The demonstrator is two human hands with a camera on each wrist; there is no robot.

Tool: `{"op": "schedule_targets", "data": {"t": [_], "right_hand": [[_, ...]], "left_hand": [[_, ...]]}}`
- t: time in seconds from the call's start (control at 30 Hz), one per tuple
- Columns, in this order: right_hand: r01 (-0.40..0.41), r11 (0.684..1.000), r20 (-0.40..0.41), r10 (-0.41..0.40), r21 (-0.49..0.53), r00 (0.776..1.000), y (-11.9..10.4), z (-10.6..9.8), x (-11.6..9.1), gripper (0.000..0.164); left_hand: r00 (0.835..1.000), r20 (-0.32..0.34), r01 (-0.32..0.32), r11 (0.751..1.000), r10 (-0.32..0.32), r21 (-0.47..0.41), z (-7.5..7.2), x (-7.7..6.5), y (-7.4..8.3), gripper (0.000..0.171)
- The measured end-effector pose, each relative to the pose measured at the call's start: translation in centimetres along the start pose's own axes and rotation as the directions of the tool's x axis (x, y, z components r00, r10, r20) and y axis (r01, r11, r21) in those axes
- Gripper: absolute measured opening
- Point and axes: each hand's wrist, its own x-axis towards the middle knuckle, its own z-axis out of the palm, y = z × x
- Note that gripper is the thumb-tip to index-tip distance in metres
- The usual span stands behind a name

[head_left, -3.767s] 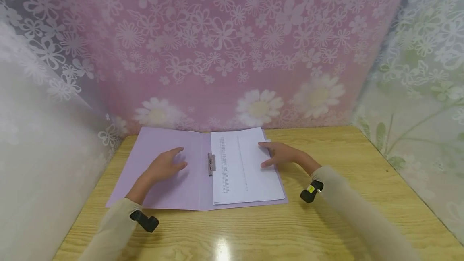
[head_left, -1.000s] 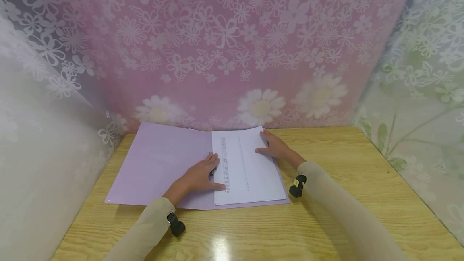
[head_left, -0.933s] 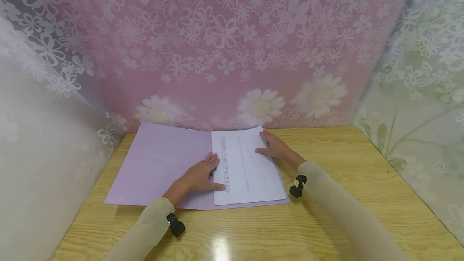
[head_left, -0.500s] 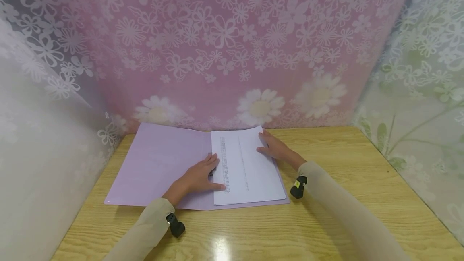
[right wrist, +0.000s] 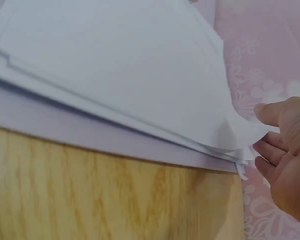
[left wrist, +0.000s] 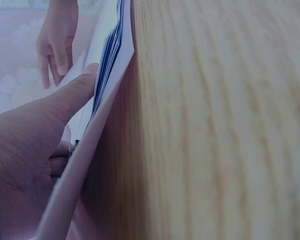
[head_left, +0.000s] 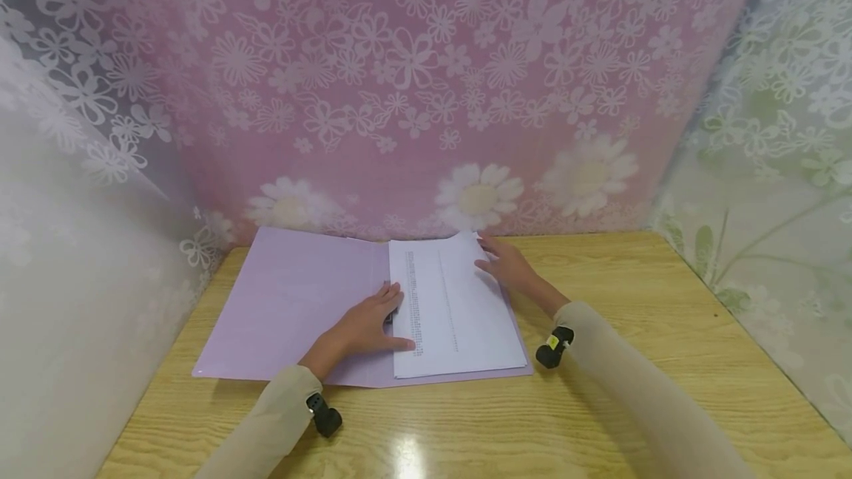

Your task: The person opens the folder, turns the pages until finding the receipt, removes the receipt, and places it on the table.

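Purple folder (head_left: 286, 294) laid open on table (head_left: 639, 272), papers (head_left: 469, 316) touched by both hands

Folder is spread near the back edge of the table, w/ bare cover to the L & papers stacked on the R half. Two columns of small print are carried by the top pg, too tiny to be read. Upper far R corner of that pg is bent up; more sheets are seen beneath it from the R wrist cam.

L hand (head_left: 362, 325) is laid across the spine: thumb is stretched onto the L edge of the top pg, kept well apart from the fingers, which are directed toward the metal clip (left wrist: 73, 145). Clip is mostly covered, so whether it's touched can't be told.

R hand (head_left: 509, 267) is held at the raised corner: thumb & fingers are apart, fingers loosely bent, pg corner btwn them, right by the fingertips.

Beige sleeves (head_left: 639, 375) are worn on both arms, w/ a small black cam (head_left: 324, 414) strapped at each wrist. Table is backed by pink cloth (head_left: 399, 80), printed w/ white flowers.
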Motion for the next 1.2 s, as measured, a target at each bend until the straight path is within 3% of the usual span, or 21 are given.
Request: {"op": "schedule_targets", "data": {"t": [0.1, 0.33, 0.57, 0.77, 1.03, 1.2], "right_hand": [[-0.004, 0.993, -0.013, 0.006, 0.114, 1.000, -0.5, -0.4, -0.4, 0.067], [0.000, 0.976, 0.028, -0.007, 0.216, 1.000, -1.1, -1.1, -1.5, 0.056], [-0.159, 0.883, 0.186, 0.083, 0.442, 0.979, -1.5, -1.8, -3.0, 0.057], [-0.234, 0.846, 0.258, 0.120, 0.480, 0.959, -1.2, -2.0, -3.7, 0.058], [-0.182, 0.854, 0.318, 0.020, 0.488, 0.948, -1.5, -1.6, -4.6, 0.063], [-0.096, 0.889, 0.345, -0.073, 0.448, 0.936, -2.4, -1.0, -5.0, 0.069]], "left_hand": [[1.000, 0.003, 0.007, 1.000, -0.007, -0.010, -0.2, -0.1, 0.1, 0.106], [1.000, 0.003, 0.013, 1.000, -0.013, -0.001, -0.2, -0.2, 0.2, 0.106], [1.000, -0.001, 0.011, 1.000, -0.011, -0.016, -0.1, -0.3, 0.1, 0.106], [1.000, 0.000, 0.009, 1.000, -0.009, -0.018, 0.0, -0.2, 0.0, 0.107], [1.000, 0.010, 0.021, 1.000, -0.021, -0.022, 0.2, 0.1, -0.3, 0.108], [1.000, 0.012, 0.026, 0.999, -0.026, -0.030, 0.3, 0.2, -0.4, 0.108]]}}
